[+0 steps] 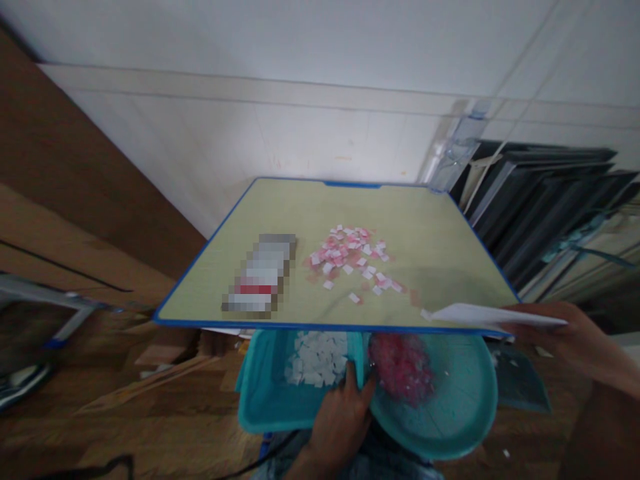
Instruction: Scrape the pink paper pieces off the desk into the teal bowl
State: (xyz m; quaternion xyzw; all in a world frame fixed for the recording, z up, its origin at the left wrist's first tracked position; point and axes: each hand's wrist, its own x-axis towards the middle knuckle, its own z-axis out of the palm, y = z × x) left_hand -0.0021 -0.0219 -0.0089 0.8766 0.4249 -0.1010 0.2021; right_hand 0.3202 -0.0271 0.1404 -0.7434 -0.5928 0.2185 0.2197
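Note:
My left hand is low in the middle, at the adjoining rims of a teal rectangular basin and a round teal bowl. Its index finger lies inside the basin and its thumb on the bowl side, with the basin's rim between them. Small white squares lie in the basin; a pink, net-like heap sits in the bowl. At the right, my right hand grips a thin white sheet over the board's front corner. Pink and white pieces are scattered on the yellowish board.
A pixelated phone-like object rests on the board's left part. Behind stands a white wall, with a clear plastic bottle at the back right corner. Dark panels are stacked at the right. Cardboard stands at the left.

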